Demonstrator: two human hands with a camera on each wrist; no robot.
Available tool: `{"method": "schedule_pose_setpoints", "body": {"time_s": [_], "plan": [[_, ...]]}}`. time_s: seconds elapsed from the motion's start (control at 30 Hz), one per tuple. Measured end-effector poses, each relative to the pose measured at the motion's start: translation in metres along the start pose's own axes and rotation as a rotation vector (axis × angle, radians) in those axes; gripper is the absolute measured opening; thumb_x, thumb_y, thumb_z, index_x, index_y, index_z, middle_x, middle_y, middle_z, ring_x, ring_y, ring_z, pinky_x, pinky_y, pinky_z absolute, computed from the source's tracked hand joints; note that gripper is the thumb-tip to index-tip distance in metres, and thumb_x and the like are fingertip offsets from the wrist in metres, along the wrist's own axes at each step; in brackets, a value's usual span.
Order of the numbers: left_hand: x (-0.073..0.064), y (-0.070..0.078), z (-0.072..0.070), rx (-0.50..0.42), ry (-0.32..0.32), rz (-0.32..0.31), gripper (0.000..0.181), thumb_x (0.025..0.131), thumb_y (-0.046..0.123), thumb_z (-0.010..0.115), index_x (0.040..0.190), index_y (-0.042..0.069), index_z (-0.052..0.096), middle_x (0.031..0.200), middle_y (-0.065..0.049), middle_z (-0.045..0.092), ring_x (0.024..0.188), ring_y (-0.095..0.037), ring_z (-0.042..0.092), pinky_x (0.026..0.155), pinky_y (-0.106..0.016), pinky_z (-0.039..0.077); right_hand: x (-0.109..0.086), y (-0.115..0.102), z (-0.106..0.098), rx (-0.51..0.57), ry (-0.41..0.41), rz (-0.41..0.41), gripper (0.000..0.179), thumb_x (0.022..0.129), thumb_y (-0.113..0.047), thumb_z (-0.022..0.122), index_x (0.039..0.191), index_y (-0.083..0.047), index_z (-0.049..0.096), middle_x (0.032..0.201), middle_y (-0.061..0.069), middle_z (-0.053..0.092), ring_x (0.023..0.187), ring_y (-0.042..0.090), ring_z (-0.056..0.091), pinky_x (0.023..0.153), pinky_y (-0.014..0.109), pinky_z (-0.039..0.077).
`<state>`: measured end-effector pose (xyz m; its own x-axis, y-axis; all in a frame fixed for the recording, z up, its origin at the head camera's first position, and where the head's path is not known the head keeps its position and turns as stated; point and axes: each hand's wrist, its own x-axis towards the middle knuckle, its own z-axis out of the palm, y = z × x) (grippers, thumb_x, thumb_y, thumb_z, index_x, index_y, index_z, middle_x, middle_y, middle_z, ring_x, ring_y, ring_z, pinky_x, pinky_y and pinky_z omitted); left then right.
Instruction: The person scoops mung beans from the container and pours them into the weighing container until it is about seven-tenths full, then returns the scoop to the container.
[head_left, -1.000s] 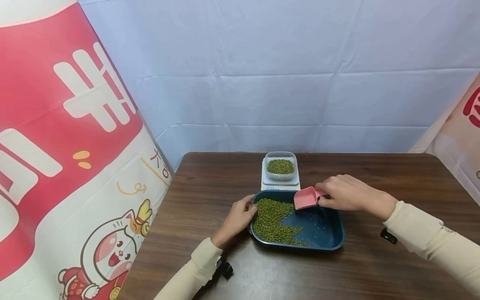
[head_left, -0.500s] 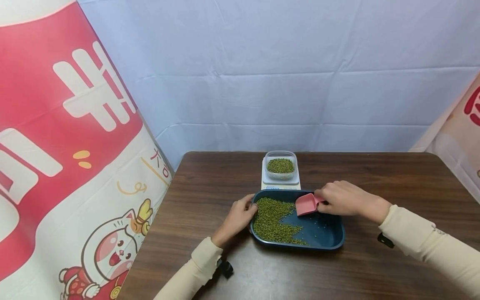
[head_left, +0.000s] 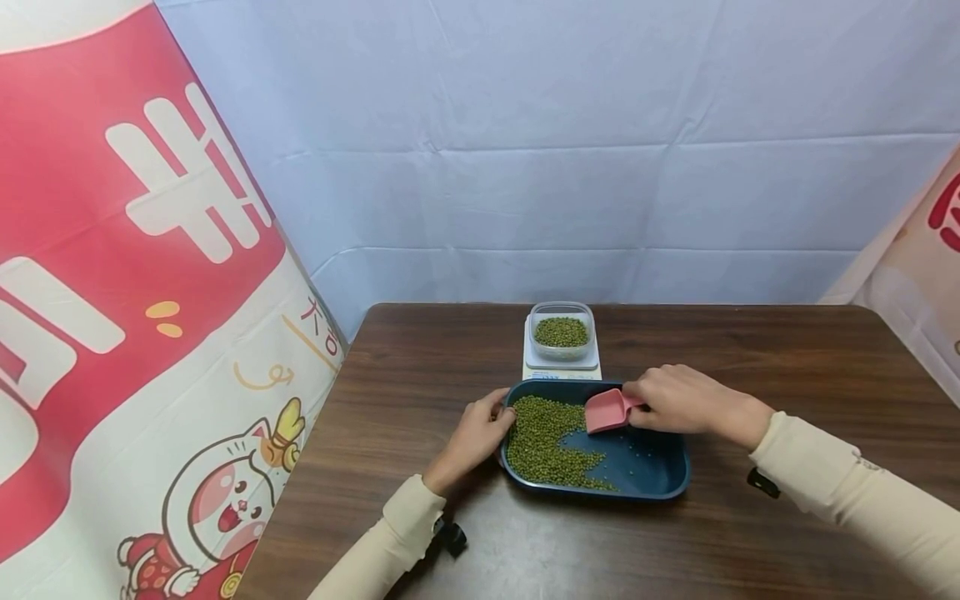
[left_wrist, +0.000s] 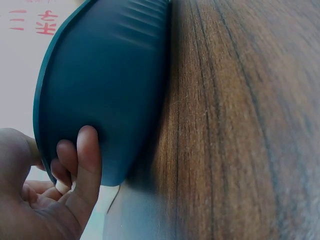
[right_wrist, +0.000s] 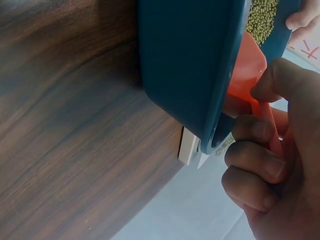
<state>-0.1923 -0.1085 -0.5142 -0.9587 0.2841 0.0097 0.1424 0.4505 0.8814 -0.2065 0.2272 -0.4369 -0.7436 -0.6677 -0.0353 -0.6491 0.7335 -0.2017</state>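
My right hand (head_left: 678, 398) grips the handle of a small pink scoop (head_left: 604, 412), fingers curled round it in the right wrist view. The scoop is inside a dark blue tray (head_left: 645, 467), its front edge right at the heap of green mung beans (head_left: 551, 442). These beans cover the tray's left half, and a few lie loose on the right. My left hand (head_left: 472, 429) holds the tray's left end. In the left wrist view its fingertips (left_wrist: 88, 137) press the outer wall while the thumb goes over the rim, partly hidden.
Behind the tray, a white kitchen scale (head_left: 531, 372) carries a clear plastic container (head_left: 562, 353) part filled with mung beans. The tray's far edge overlaps the scale's front in the head view. All stand on a brown wooden table (head_left: 750, 350).
My right hand has lowered the scoop into the tray, toward me, then shifted it slightly left up to the beans. The left hand and tray have stayed in place.
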Motion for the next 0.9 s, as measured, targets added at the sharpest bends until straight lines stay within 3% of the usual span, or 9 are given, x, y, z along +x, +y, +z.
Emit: {"method": "schedule_pose_setpoints", "body": {"time_s": [0.23,0.5,0.9], "plan": [[0.0,0.0,0.0,0.008,0.008,0.001,0.04,0.105,0.014,0.057,0.143,0.007,0.065,0.085,-0.011,0.072,0.059,-0.01,0.06,0.055,-0.027,0.054,0.004,-0.002,0.003,-0.003,0.007,-0.003,0.019,0.091,-0.021,0.072,0.077,-0.024,0.059,0.064,-0.012,0.036,0.055,0.003,0.027,0.053,0.024,0.021],[0.001,0.001,0.0,0.037,0.015,0.009,0.038,0.106,0.015,0.056,0.142,0.01,0.066,0.082,-0.006,0.072,0.064,-0.008,0.06,0.065,-0.024,0.051,0.012,-0.007,0.004,0.001,0.006,-0.013,0.021,0.092,-0.02,0.072,0.077,-0.024,0.057,0.064,-0.012,0.034,0.055,0.003,0.026,0.054,0.024,0.021],[0.001,-0.001,-0.001,0.052,0.017,0.027,0.039,0.105,0.015,0.057,0.142,0.008,0.066,0.08,-0.003,0.069,0.065,-0.006,0.056,0.066,-0.022,0.049,0.028,-0.019,0.006,-0.004,0.029,-0.09,0.023,0.095,-0.02,0.071,0.078,-0.023,0.055,0.065,-0.013,0.031,0.055,0.003,0.023,0.054,0.024,0.02]]}}
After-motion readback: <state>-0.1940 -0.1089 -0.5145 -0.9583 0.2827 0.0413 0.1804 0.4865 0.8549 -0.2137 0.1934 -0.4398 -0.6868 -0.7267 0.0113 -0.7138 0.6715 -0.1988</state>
